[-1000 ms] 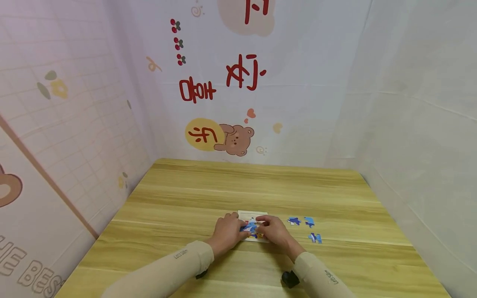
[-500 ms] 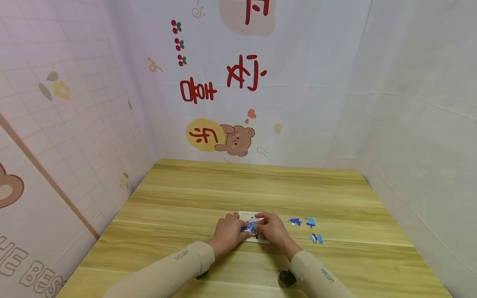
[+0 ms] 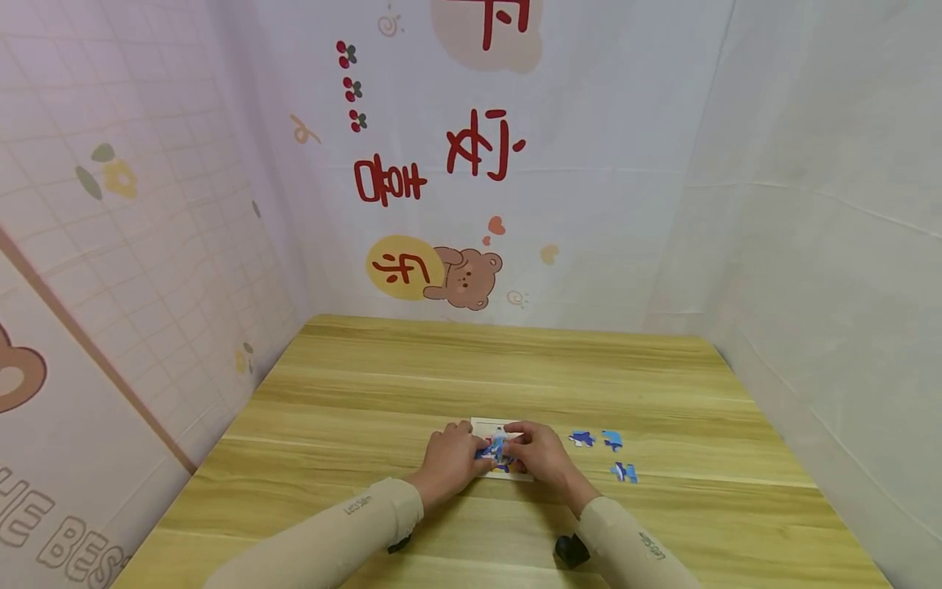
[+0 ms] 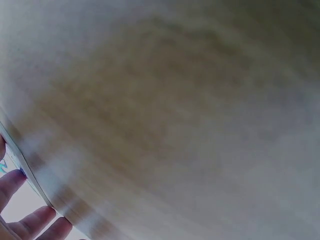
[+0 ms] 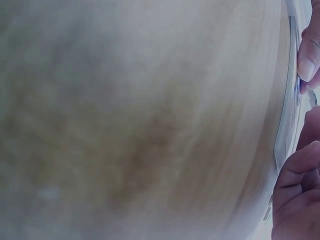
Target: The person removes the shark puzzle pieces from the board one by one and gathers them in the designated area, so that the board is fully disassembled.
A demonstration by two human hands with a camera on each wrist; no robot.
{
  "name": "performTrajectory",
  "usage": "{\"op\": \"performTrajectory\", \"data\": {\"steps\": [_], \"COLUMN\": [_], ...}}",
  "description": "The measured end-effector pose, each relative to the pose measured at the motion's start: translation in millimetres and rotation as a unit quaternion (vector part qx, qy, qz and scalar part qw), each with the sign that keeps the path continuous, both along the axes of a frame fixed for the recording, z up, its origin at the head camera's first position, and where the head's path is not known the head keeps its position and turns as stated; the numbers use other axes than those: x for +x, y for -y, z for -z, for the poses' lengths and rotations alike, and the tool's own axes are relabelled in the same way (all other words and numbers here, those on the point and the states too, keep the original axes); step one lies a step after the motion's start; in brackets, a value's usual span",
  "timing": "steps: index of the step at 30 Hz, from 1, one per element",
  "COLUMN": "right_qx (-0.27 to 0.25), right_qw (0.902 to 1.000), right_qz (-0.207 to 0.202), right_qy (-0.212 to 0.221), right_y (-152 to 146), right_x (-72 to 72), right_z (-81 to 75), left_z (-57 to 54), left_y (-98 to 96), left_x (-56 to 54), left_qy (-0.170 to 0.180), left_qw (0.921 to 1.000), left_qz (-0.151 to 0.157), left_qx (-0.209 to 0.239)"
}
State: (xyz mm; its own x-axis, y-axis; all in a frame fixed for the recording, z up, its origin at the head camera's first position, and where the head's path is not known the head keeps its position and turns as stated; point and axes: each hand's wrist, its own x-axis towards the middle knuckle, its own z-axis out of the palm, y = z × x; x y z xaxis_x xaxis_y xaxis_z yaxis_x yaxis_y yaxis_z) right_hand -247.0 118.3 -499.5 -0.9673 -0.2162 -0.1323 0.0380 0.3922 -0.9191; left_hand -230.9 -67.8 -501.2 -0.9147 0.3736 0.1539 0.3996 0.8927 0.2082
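From my end, the head feed shows both hands at work over a small white-bordered puzzle board [image 3: 491, 424] lying flat on the wood-grain table [image 3: 412, 364]. The left hand [image 3: 447, 460] rests on the board's left side, fingers spread and relaxed; its thumb and index finger touch the blue puzzle picture [image 3: 489, 452] there. In my left wrist feed, a few of its fingertips [image 4: 41, 217] lie along the board's rim, while most of that view is blurred table.

The right hand [image 3: 545, 456] reaches in from the right, pinching a light-blue puzzle piece [image 3: 500, 441] over the middle of the board. I can't tell whether that piece touches the picture below; the right wrist feed catches the fingers only at its edge.

Right of the right hand, three loose pieces lie apart on the table: a dark-blue and white piece [image 3: 581, 439], a light-blue corner-like piece [image 3: 612, 440] just beside it, and a striped blue piece [image 3: 624, 472] nearer to me. A black object [image 3: 571, 551] sits below the right sleeve [image 3: 633, 544]. On the far wall [image 3: 611, 204] I see a printed bear [image 3: 472, 278].
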Motion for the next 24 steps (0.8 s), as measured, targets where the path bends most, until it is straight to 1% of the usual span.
{"op": "performTrajectory", "data": {"steps": [6,14,18,24], "right_qx": [-0.008,-0.013,-0.005,0.015], "right_qw": [0.9999,0.9997,0.9998,0.9998], "right_qz": [-0.007,-0.021,-0.018,-0.007], "right_qy": [0.005,-0.004,-0.006,-0.011], "right_y": [-5,-20,-28,-41], "right_x": [0.3,1.4,3.0,3.8], "right_z": [-0.3,-1.1,-1.4,-0.1], "left_z": [1.9,0.1,0.3,4.1], "left_y": [-0.1,-1.5,-2.1,-0.2], "left_x": [-0.3,0.9,1.8,0.2], "left_qy": [0.001,0.007,0.005,0.003], "left_qw": [1.0000,1.0000,1.0000,1.0000], "left_qz": [-0.001,-0.003,0.000,-0.001], "left_qx": [0.004,0.006,0.005,0.006]}}
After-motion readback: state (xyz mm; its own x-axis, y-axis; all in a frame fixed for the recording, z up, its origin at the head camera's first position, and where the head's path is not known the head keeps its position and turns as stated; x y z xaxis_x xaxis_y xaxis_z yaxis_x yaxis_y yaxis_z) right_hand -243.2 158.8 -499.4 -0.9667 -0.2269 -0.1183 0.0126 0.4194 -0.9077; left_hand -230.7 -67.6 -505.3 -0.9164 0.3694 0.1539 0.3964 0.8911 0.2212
